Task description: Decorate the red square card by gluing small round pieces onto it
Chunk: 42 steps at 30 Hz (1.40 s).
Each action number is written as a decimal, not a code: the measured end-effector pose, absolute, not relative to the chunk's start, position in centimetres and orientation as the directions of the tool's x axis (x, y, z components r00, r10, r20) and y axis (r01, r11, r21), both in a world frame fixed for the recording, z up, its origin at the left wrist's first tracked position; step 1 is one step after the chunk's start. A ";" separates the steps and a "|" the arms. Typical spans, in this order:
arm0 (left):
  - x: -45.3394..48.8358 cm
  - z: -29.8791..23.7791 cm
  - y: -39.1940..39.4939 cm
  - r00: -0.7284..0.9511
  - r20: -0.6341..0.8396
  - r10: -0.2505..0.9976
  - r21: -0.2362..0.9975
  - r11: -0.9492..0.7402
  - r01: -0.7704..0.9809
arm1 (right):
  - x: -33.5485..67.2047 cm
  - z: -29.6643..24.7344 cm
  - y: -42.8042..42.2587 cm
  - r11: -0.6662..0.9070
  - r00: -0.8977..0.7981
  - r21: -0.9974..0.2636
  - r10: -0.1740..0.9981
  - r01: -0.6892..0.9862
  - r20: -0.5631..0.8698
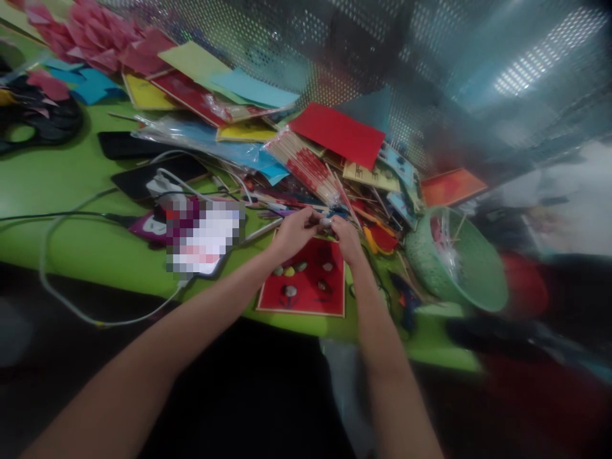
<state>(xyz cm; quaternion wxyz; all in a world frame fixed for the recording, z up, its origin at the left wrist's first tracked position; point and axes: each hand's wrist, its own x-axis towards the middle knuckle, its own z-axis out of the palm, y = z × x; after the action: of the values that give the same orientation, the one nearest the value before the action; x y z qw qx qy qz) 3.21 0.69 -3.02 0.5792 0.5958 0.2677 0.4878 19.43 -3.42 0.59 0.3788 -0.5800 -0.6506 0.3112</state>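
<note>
My left hand [299, 231] and my right hand [345, 234] meet over the far edge of a red board, fingers closed in a pinch. Between the fingertips is a small whitish thing [327, 222], too small and blurred to name. Beneath the hands, the red board [306, 299] with a pale wooden frame lies flat on the green table. Several small stones are on it, among them a yellowish stone [289, 271] and a whitish stone [290, 291], with dark marks beside some. My left wrist and forearm cover part of its left side.
A green bowl [459, 299] holding plastic-wrapped sticks stands at right. Behind the hands lie bundled wooden sticks [306, 167], a red card [337, 132] and craft scraps. At left are a phone [210, 242], a white cable [45, 255] and pink paper flowers [90, 32].
</note>
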 end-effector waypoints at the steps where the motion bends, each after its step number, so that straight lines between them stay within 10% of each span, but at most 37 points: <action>1: 3.2 -3.0 0.7 0.382 0.259 0.887 0.953 -0.171 -0.249 | 19.4 0.6 -3.4 0.136 -0.035 -0.842 0.990 0.522 0.138; 8: 3.1 -2.4 0.8 0.406 0.187 0.894 0.938 -0.040 -0.344 | 19.3 0.4 -3.5 0.069 0.015 -0.909 0.996 0.411 0.082; 21: 2.7 -2.2 1.0 0.410 0.202 0.889 0.975 -0.142 -0.171 | 19.3 1.0 -3.7 0.191 -0.077 -0.670 0.977 0.717 0.197; 33: 3.0 -2.4 1.1 0.435 0.157 0.887 0.937 0.006 -0.350 | 19.7 0.4 -3.7 0.116 -0.060 -0.880 0.993 0.460 0.099; 42: 2.6 -2.1 0.9 0.402 0.246 0.882 0.968 -0.200 -0.154 | 19.6 0.7 -3.6 0.159 -0.078 -0.809 0.987 0.566 0.139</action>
<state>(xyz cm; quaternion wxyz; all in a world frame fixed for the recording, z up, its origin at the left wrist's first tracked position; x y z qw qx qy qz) 2.56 0.87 -2.10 0.5607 0.6216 0.2927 0.4621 19.58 -3.61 0.72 0.3568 -0.5775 -0.6725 0.2947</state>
